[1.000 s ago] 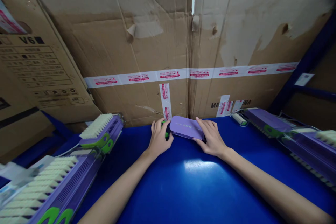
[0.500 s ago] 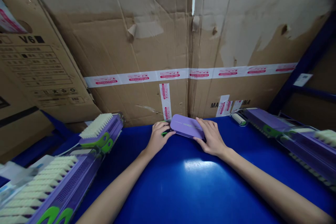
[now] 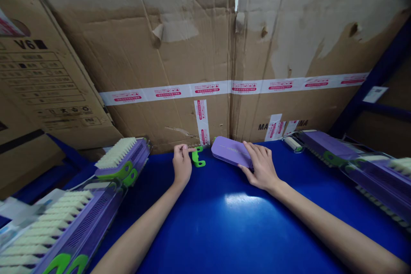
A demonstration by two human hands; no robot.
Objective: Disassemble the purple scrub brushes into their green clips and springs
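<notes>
A flat purple brush body [image 3: 229, 150] lies at the far edge of the blue table [image 3: 224, 227], against the cardboard boxes. My right hand [image 3: 261, 167] rests on its right end, fingers curled over it. My left hand [image 3: 181, 163] is just left of it, thumb and fingers pinched on a small green clip [image 3: 198, 157] that stands out to the right of the fingers. A gap of bare table separates the clip from the purple body.
Purple brushes with white bristles in clear packs are stacked at the left [image 3: 64, 218] and at the right [image 3: 359, 167]. Large taped cardboard boxes [image 3: 205, 51] form a wall behind the table. A blue rack post [image 3: 369, 81] rises at the right.
My left hand has drawn the green clip out to the left, away from the purple body. The right hand stayed on the body, which shifted slightly right.
</notes>
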